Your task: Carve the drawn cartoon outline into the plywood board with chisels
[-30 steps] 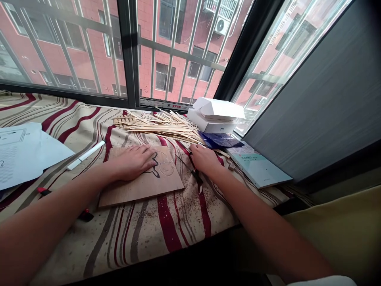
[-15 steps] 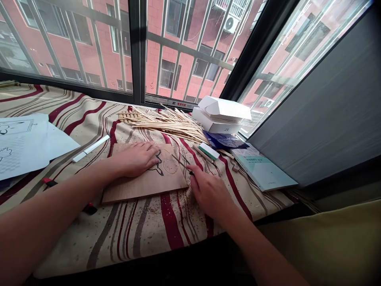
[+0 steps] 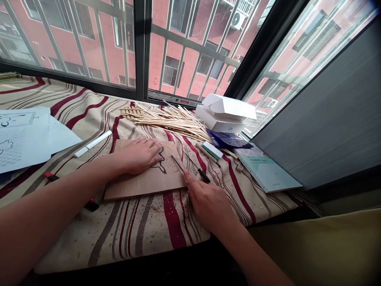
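Left hand lies open and flat, palm down, on a thin wooden board, fingers reaching the black-inked figure drawn there. Board sits on a striped cloth in red, grey and cream, dusted with wood shavings, on a window ledge.

Right hand sits just off the board's right edge, fingers loosely curled, fingertips at a thin pointed stick that angles over the drawing. Probably pinching it, though the view is too poor to be sure; cannot tell if it is gripped. A black-handled needle tool lies just beside the hand, untouched.

Beyond: a loose pile of wooden sticks, a white ZTE box, a blue packet, a green-and-white sanding block and a teal book. Left of the board: a white marker and printed papers.
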`<move>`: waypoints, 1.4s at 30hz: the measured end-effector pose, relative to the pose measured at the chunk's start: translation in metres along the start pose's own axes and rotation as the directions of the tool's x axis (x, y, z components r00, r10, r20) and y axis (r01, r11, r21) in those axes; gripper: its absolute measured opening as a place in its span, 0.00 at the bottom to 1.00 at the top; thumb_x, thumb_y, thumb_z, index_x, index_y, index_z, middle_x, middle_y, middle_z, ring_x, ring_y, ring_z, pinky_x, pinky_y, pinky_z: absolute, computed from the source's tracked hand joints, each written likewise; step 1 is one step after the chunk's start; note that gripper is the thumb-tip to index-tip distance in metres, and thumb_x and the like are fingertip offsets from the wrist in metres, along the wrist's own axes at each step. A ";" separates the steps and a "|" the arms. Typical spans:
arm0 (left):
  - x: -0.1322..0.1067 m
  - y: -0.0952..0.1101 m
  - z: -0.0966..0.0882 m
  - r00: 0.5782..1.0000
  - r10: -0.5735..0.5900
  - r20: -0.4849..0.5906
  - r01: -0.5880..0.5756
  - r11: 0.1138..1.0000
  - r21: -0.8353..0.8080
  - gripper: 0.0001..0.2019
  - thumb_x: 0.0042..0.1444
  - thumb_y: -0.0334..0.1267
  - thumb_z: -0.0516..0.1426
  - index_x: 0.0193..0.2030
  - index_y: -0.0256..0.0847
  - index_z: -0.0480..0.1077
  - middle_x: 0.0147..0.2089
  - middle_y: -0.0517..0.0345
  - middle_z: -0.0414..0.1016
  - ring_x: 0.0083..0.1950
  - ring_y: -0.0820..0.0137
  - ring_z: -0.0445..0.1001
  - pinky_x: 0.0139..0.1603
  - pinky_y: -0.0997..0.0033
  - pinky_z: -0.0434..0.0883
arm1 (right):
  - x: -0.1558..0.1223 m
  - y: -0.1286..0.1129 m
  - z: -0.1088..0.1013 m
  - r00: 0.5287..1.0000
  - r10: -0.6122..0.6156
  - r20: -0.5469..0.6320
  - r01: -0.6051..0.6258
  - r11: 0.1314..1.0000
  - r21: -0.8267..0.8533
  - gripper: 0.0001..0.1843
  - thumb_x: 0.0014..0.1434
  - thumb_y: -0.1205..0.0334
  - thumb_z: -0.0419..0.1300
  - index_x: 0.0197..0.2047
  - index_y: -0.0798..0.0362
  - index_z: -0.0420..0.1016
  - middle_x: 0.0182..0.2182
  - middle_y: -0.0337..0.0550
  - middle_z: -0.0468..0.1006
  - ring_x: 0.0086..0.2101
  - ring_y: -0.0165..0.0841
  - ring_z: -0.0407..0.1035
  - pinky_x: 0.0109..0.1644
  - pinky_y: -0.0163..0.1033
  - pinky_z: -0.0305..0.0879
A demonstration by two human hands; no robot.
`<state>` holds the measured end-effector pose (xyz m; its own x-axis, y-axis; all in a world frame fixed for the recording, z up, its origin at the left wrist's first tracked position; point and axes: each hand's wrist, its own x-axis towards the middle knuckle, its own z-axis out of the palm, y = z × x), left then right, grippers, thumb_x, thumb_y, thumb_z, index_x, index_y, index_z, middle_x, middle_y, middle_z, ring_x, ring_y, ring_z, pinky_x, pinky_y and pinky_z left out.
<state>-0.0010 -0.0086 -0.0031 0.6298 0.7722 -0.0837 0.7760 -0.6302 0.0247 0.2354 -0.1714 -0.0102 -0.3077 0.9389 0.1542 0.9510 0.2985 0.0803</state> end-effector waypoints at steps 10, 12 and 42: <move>0.000 0.004 -0.003 1.000 -0.019 0.018 0.019 1.000 0.008 0.33 0.77 0.53 0.43 0.80 0.35 0.57 0.80 0.33 0.58 0.79 0.42 0.59 0.78 0.43 0.55 | 0.000 0.003 0.006 0.973 -0.032 -0.227 0.044 0.998 0.046 0.24 0.74 0.68 0.49 0.66 0.67 0.73 0.28 0.42 0.85 0.23 0.38 0.77 0.27 0.43 0.59; 0.000 0.003 -0.003 1.000 -0.018 0.019 0.018 1.000 0.003 0.33 0.77 0.54 0.43 0.80 0.36 0.56 0.80 0.33 0.58 0.79 0.42 0.59 0.78 0.44 0.55 | -0.001 0.003 0.006 0.954 -0.034 -0.297 0.067 0.993 0.100 0.20 0.74 0.68 0.49 0.60 0.66 0.75 0.25 0.40 0.83 0.20 0.37 0.75 0.25 0.42 0.58; -0.003 0.012 -0.010 0.989 -0.081 0.121 0.078 0.997 0.026 0.33 0.79 0.50 0.41 0.84 0.37 0.47 0.85 0.36 0.45 0.84 0.45 0.49 0.81 0.45 0.48 | 0.004 0.010 -0.014 0.984 -0.118 -0.132 0.121 0.992 0.020 0.20 0.71 0.70 0.53 0.59 0.57 0.80 0.27 0.40 0.85 0.24 0.39 0.77 0.28 0.43 0.55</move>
<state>0.0072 -0.0178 0.0075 0.5564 0.8051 -0.2055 0.8218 -0.5698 -0.0075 0.2436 -0.1671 0.0045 -0.4188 0.8662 0.2727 0.9070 0.4136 0.0791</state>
